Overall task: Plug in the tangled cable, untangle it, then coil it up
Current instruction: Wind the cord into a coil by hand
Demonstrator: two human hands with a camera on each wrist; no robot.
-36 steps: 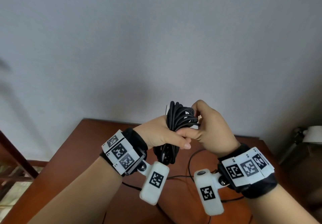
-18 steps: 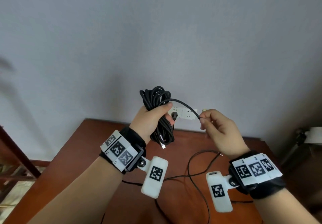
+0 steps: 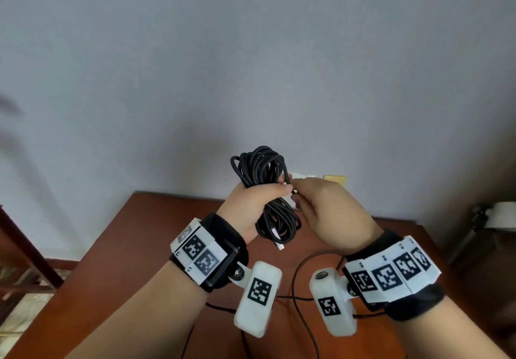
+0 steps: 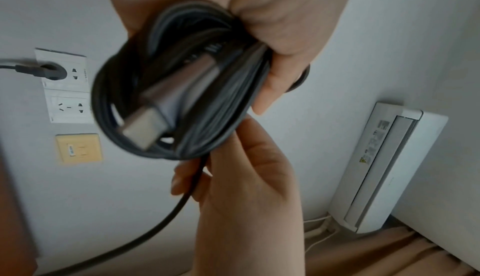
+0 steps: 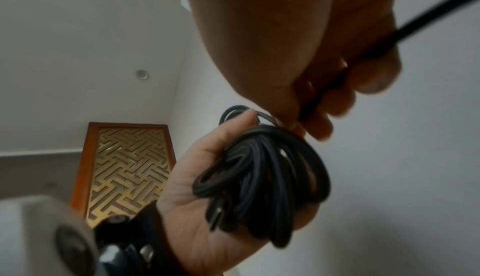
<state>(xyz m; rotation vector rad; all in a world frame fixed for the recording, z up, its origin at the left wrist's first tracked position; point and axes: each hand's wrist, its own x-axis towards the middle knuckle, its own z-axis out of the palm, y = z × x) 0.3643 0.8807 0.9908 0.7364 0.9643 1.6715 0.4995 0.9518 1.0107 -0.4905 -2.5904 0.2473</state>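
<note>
My left hand (image 3: 258, 205) grips a bundle of black cable coils (image 3: 262, 173) held upright above the brown table (image 3: 139, 236). A silver connector (image 3: 280, 246) dangles from the bundle's lower loops; in the left wrist view the connector (image 4: 145, 128) lies across the coils (image 4: 233, 104). My right hand (image 3: 326, 213) is pressed close to the left hand and pinches a loose strand (image 5: 324, 91) of the cable beside the coils (image 5: 272, 177). The strand (image 4: 182, 202) runs down from the bundle through the right fingers (image 4: 182, 180). A black plug (image 4: 49, 71) sits in the white wall socket (image 4: 62, 87).
A yellow wall plate (image 4: 78, 148) sits by the sockets. Thin black cables (image 3: 296, 297) lie on the table below my wrists. A wall air conditioner (image 4: 384, 165) shows in the left wrist view. A wooden chair (image 3: 16, 247) stands left of the table.
Half a second ago my right hand held the strand stretched out to the right; it has now come back against the left hand and the bundle. The bundle stays raised.
</note>
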